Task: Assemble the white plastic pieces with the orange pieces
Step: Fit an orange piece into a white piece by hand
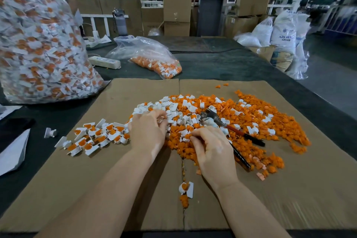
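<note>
**Both hands in the pile, picking parts for the next join**

Forearms fill the bottom of the view, reaching out over the cardboard sheet (pixel 81 170). At the grip itself, the right hand (pixel 210 152) has its fingers curled down, thumb and forefinger closed on something small at the near edge of the pile; it looks like one of the orange pieces (pixel 251 120), though the fingers hide most of it. Just to the left and slightly beyond, the left hand (pixel 147 133) curls its fingertips into the white plastic pieces (pixel 170 106); whether it actually has one pinched I cannot tell.

Directly past the right fingertips lie pliers (pixel 220 121), red-and-black handles running under and to the right of that hand. Beyond and to the right spreads the bulk of loose orange, with white mixed in. Left of the left hand sits a cluster of assembled units (pixel 96 137), white with orange seated inside. One more assembled unit lies between the wrists, nearer the body.

Far beyond, a small bag (pixel 154 58) of parts lies on the table; far left stands a big clear bag (pixel 38 44) packed with finished ones.

Judged from this, the step is picking: one part per hand. Next, the two must be brought together, aligned and pressed until the orange seats in the white.
</note>
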